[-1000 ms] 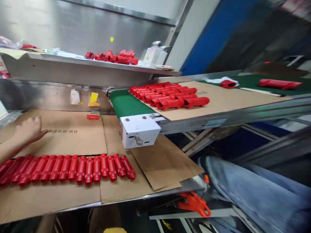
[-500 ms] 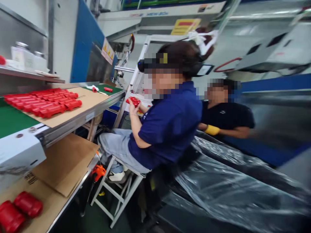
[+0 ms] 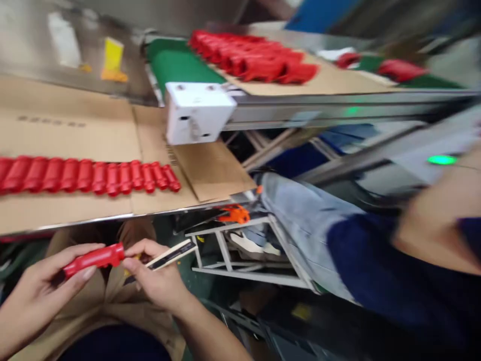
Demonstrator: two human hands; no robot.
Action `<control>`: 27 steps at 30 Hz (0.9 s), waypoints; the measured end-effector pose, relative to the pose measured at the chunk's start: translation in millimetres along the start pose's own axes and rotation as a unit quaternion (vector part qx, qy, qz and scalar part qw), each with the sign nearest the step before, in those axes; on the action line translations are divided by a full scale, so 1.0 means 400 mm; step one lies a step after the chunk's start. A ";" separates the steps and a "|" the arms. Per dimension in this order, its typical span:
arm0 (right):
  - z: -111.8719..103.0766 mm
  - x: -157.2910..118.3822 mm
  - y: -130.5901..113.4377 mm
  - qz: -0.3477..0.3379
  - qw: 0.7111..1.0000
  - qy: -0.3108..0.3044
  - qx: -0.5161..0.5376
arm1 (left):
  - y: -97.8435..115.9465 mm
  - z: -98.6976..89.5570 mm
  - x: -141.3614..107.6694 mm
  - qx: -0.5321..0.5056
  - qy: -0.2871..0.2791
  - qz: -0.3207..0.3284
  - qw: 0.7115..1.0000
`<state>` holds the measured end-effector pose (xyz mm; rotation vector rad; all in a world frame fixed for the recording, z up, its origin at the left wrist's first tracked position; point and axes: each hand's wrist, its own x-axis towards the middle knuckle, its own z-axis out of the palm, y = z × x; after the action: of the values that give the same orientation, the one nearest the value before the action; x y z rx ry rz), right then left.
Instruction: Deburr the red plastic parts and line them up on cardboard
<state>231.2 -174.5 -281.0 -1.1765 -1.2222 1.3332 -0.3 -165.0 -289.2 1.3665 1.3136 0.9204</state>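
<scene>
My left hand (image 3: 41,296) grips a red moulded plastic tube (image 3: 93,259) at its near end, low in the view. My right hand (image 3: 158,273) is at the tube's other end, pinching a flat cream-and-black tool (image 3: 171,254), perhaps a small blade. The tool's tip is hidden by my fingers, so I cannot tell whether it touches the tube. Above my hands, a row of several red tubes (image 3: 86,178) lies side by side on a cardboard sheet (image 3: 63,130).
A green conveyor belt (image 3: 176,65) carries cardboard stacked with red tubes (image 3: 255,62) behind a white end box (image 3: 197,113). Orange snips (image 3: 235,214) sit on a white stool frame below the table edge. A seated person's jeans and navy sleeve (image 3: 338,235) fill the blurred right side.
The view has swung back from the seated people to the table. My left hand has left the cardboard, and both hands now hold a red tube and tool below the table edge.
</scene>
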 end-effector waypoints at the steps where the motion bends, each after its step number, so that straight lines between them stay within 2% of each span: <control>1: 0.003 -0.009 0.013 0.002 1.000 -0.023 -0.008 | -0.015 -0.013 -0.048 0.010 -0.004 -0.010 1.000; 4: 0.016 -0.045 0.052 -0.003 0.997 -0.056 -0.053 | -0.044 -0.012 -0.115 0.026 -0.008 0.003 1.000; 7: 0.032 -0.080 0.078 -0.006 0.994 -0.063 -0.085 | -0.058 0.011 -0.136 0.013 0.034 0.009 0.999; 11: 0.039 -0.103 0.085 0.018 0.993 -0.064 -0.097 | -0.078 0.027 -0.158 -0.019 0.019 -0.026 0.999; 13: 0.036 -0.108 0.083 0.024 0.992 -0.064 -0.106 | -0.085 0.028 -0.163 -0.023 0.016 -0.026 0.999; 18: 0.030 -0.114 0.083 0.015 0.991 -0.061 -0.119 | -0.079 0.030 -0.160 -0.011 0.037 0.021 0.999; 22: 0.031 -0.113 0.080 0.021 0.991 -0.063 -0.117 | -0.070 0.026 -0.161 0.008 0.027 0.019 0.999; 27: 0.029 -0.109 0.065 -0.021 0.988 -0.057 -0.142 | -0.057 0.013 -0.158 0.051 0.007 0.039 0.998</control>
<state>222.9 -220.5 -304.4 -1.2772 -1.5511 1.2370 -8.5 -229.7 -305.7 1.5019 1.3425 0.9272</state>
